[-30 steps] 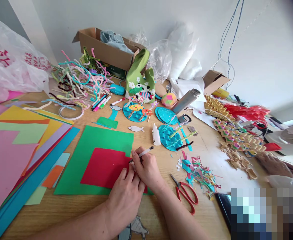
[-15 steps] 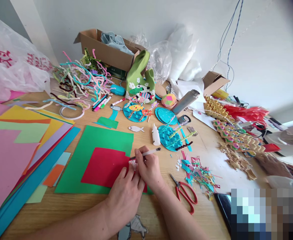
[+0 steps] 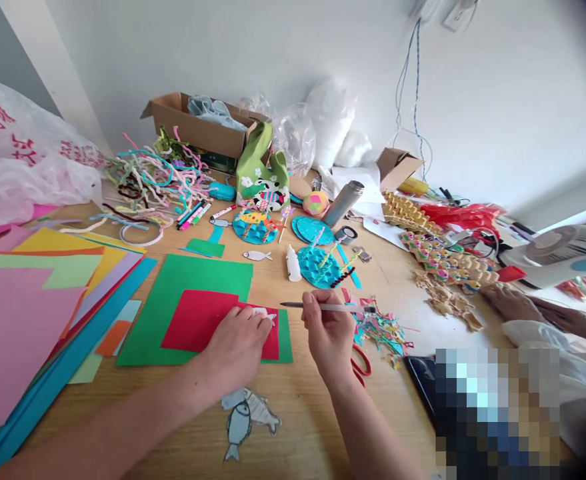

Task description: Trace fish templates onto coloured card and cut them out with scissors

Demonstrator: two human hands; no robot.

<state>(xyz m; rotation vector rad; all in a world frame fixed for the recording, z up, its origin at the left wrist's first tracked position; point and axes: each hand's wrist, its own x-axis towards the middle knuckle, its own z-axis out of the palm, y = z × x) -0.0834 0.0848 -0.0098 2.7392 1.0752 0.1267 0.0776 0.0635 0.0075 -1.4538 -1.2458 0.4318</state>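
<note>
My left hand (image 3: 237, 343) rests over the red sheet (image 3: 197, 323), fingers together and fingertips pressing on a small white paper fish (image 3: 265, 313), partly hidden under them. My right hand (image 3: 329, 333) is closed around a slim pen (image 3: 340, 307) with a dark tip, lifted clear of the paper and pointing left. Beneath the red sheet lies a larger green sheet (image 3: 145, 333). Red-handled scissors (image 3: 361, 365) are partly covered by my right hand. Grey-blue paper fish (image 3: 239, 423) lie near the table's front, and another white fish (image 3: 257, 255) lies behind the green sheet.
Coloured paper sheets (image 3: 17, 333) are stacked at left. A glue bottle (image 3: 293, 263), blue woven discs (image 3: 317, 267), paper scraps (image 3: 380, 327) and a steel flask (image 3: 343, 203) stand or lie beyond. At right are a phone (image 3: 420, 380), a fan (image 3: 563, 250) and another person's hand (image 3: 510, 303).
My right hand has moved right with the pen, away from the white fish and my left hand. My left hand stays on the fish. The view has shifted, showing more of the front fish.
</note>
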